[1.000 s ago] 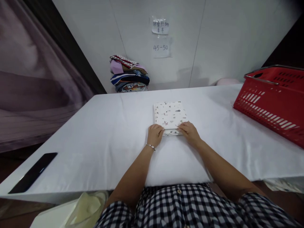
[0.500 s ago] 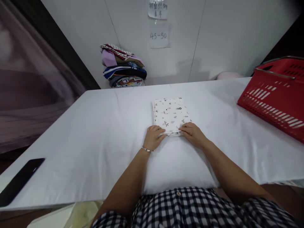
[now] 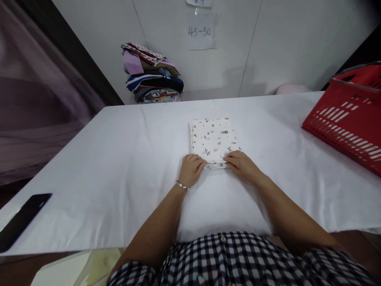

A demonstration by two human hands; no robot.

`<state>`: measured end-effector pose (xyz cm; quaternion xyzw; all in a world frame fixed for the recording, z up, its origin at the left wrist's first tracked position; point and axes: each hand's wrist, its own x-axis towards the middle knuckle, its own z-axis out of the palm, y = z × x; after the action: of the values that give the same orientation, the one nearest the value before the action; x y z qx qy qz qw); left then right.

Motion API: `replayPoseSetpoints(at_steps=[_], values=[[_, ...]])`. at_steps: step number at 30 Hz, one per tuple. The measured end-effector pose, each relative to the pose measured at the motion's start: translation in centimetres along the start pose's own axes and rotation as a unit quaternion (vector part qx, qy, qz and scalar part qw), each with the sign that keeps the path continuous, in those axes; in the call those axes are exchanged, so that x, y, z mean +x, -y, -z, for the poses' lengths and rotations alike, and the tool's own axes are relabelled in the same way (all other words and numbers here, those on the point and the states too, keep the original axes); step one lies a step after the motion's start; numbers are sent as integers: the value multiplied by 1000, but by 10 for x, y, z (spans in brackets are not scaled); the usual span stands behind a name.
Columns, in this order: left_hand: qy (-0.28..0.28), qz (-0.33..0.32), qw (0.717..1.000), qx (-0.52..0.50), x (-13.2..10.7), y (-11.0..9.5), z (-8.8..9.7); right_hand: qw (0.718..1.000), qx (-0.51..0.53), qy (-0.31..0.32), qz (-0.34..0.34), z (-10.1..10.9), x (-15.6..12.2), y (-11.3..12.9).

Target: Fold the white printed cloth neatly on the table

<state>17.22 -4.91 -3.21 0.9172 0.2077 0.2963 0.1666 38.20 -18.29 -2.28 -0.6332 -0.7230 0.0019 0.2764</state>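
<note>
A white cloth (image 3: pixel 214 137) with small printed motifs lies folded into a thick rectangle on the white-covered table (image 3: pixel 143 159). At its near left corner, my left hand (image 3: pixel 192 169) pinches the layered edge between thumb and fingers; a bracelet circles that wrist. My right hand (image 3: pixel 241 166) grips the near right corner the same way, thumb below and fingers on top. Between the two hands the stacked fold layers show along the near edge.
A red plastic basket (image 3: pixel 342 115) stands at the table's right. Beyond the back edge, several folded fabrics form a pile (image 3: pixel 153 75) against the wall. A black phone (image 3: pixel 24 220) lies at the front left. A paper marked 45-50 (image 3: pixel 202 32) hangs on the wall.
The view has tilted slightly downward, so the wall papers sit higher in the picture. Both hands stay on the near corners of the folded cloth, which looks unchanged.
</note>
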Motion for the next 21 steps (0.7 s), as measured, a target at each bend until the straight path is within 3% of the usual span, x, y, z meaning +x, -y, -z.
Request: replayPoseSetpoints(at_steps=[4,9,21], values=[[-5,1,1000,8,2,-3,1,999,-45,0,-4,-3,0,0],[-15,-11,1000,18,2,-2,3,996,-63,-60,-3,-3,-1,0],[55,-8,998,11,2,-1,6,1000,-21,15,13,3,-1,1]])
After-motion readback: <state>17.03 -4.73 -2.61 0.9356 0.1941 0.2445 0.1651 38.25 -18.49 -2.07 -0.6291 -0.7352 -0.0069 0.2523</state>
